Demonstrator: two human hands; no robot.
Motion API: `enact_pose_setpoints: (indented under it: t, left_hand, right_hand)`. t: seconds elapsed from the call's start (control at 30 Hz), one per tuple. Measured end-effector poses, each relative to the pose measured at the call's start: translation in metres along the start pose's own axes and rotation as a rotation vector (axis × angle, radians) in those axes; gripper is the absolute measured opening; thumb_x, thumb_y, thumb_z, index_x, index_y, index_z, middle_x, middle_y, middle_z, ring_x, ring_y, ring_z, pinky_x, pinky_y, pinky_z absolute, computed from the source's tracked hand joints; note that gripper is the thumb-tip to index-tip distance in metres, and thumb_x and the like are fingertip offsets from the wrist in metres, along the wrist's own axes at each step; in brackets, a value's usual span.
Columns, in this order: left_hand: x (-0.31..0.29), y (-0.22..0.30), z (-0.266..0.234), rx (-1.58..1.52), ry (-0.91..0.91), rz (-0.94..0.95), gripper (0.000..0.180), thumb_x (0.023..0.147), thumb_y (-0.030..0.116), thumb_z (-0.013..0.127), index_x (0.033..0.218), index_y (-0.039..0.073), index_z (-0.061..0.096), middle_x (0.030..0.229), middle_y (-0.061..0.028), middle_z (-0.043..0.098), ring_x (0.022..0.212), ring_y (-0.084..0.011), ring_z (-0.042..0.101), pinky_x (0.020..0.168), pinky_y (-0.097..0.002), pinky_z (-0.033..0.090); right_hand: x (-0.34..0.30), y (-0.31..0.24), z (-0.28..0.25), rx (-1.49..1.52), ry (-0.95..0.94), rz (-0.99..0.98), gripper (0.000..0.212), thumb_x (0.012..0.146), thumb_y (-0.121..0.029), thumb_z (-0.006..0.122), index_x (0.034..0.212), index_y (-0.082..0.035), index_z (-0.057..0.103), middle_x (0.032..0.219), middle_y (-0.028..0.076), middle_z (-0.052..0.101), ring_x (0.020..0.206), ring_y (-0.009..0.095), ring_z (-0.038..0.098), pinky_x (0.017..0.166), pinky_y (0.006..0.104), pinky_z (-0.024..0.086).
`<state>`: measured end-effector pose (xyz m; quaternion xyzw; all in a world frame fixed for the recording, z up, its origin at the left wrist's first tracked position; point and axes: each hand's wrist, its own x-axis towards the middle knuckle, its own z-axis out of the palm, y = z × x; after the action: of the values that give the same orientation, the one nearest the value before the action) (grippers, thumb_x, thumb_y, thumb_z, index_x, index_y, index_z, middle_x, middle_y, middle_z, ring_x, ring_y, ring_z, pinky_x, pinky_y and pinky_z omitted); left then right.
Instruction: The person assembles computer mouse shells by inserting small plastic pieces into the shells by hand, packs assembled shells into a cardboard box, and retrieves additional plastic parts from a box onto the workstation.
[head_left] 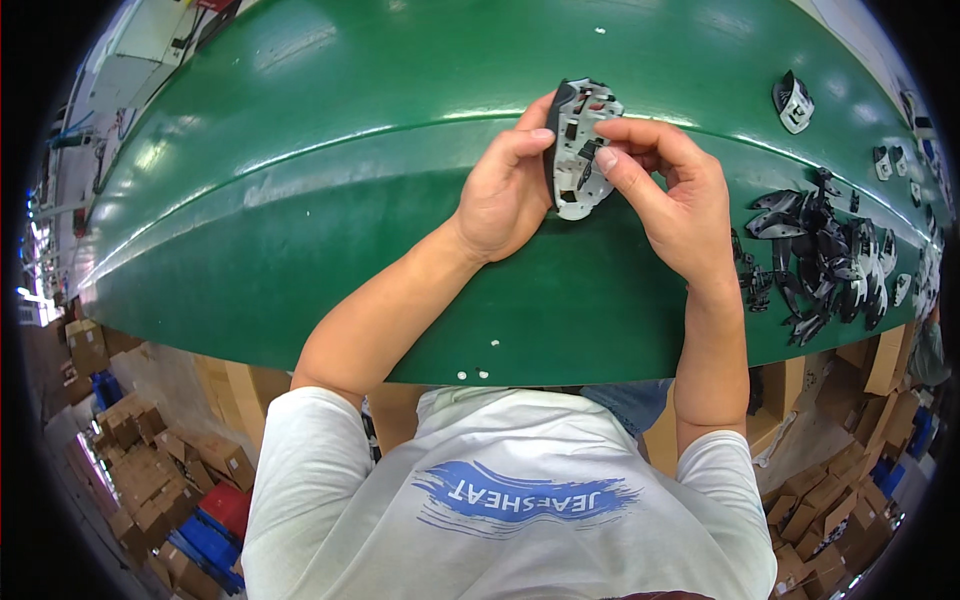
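Note:
An oval plastic shell (578, 190), like the housing of a computer mouse, is held above the green table with its pale grey, hollow inside facing me. My left hand (505, 190) grips its dark outer side, the thumb over the rim and the fingers behind. At the shell's right side, my right hand (675, 185) pinches thumb and forefinger at a small black plastic part (590, 152) lying against the inside. Whether that part is seated in the shell cannot be made out.
On the green table (350, 260), a pile of black and grey plastic parts (815, 245) lies to the right. A single shell (794, 102) sits farther back. Small white bits (483, 374) lie by the near edge. Cardboard boxes (150, 470) stand on the floor.

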<state>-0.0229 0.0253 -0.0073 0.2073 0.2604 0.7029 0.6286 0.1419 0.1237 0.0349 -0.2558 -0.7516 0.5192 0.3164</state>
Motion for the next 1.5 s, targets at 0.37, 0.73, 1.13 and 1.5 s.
enact_pose_setpoints:
  t: [0.37, 0.73, 1.13, 1.5]
  left_hand:
    - [-0.004, -0.006, 0.004, 0.171, -0.039, 0.017, 0.060, 0.106, 0.026, 0.038, 0.162, 0.004, 0.037, 0.153, -0.0107, 0.056, 0.140, -0.0235, 0.054, 0.121, -0.0416, 0.040]
    - [-0.004, -0.005, 0.005, 0.011, 0.022, -0.025, 0.057, 0.109, 0.025, 0.036, 0.162, 0.004, 0.037, 0.151, -0.0120, 0.057, 0.139, -0.0246, 0.055, 0.121, -0.0414, 0.041]
    - [-0.010, -0.010, 0.010, 0.456, 0.009, 0.062, 0.098, 0.085, -0.007, 0.057, 0.170, 0.012, 0.011, 0.147, -0.0099, 0.049, 0.128, -0.0194, 0.055, 0.103, -0.0330, 0.050]
    - [-0.010, -0.015, 0.014, 0.400, 0.106, 0.044, 0.084, 0.091, -0.002, 0.058, 0.165, 0.006, 0.020, 0.141, -0.0088, 0.053, 0.120, -0.0163, 0.058, 0.101, -0.0321, 0.052]
  right_hand:
    - [-0.003, 0.003, 0.021, -0.358, 0.217, -0.209, 0.011, 0.088, -0.004, 0.081, 0.094, -0.003, 0.073, 0.087, 0.007, 0.075, 0.070, 0.017, 0.071, 0.064, 0.0303, 0.057]
    - [0.003, 0.016, 0.021, -0.581, 0.252, -0.419, 0.015, 0.082, -0.005, 0.083, 0.090, -0.009, 0.071, 0.082, 0.004, 0.072, 0.072, 0.023, 0.069, 0.064, 0.0353, 0.055]
    - [0.000, 0.011, 0.019, -0.520, 0.185, -0.377, 0.015, 0.082, -0.005, 0.084, 0.090, -0.009, 0.071, 0.082, 0.003, 0.071, 0.070, 0.022, 0.067, 0.065, 0.0345, 0.054]
    - [0.004, 0.006, 0.001, -0.576, 0.044, -0.423, 0.017, 0.084, -0.007, 0.083, 0.100, -0.008, 0.077, 0.091, 0.005, 0.076, 0.079, 0.025, 0.069, 0.073, 0.0361, 0.056]
